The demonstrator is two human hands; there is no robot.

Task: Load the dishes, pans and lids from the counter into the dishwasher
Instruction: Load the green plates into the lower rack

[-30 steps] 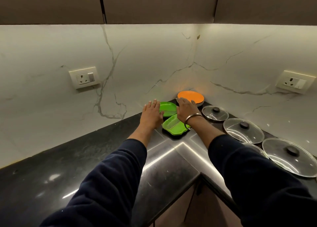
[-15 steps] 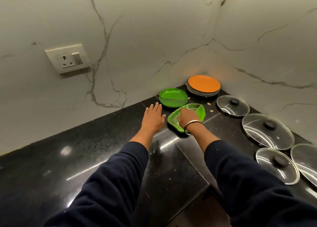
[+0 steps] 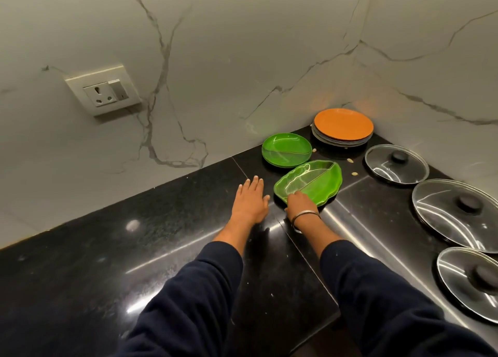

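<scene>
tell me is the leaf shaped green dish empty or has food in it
Empty. The leaf shaped green dish shows bare, glossy compartments; the right hand grips its near edge.

Single head-worn wide-angle view, looking forward and steeply down into the inside corner of a black counter (image 3: pixel 113 254); both dark sleeves enter from the bottom edge, left hand (image 3: pixel 250 201) and right hand (image 3: pixel 300 204) sit near frame centre, close to the lens. Marble wall (image 3: pixel 215 60) fills the upper half, bent by the wide lens, wall socket (image 3: pixel 103 91) at upper left; glass lids (image 3: pixel 455 211) run off the right edge, the nearest one cropped; no second view, so nothing shared.
</scene>
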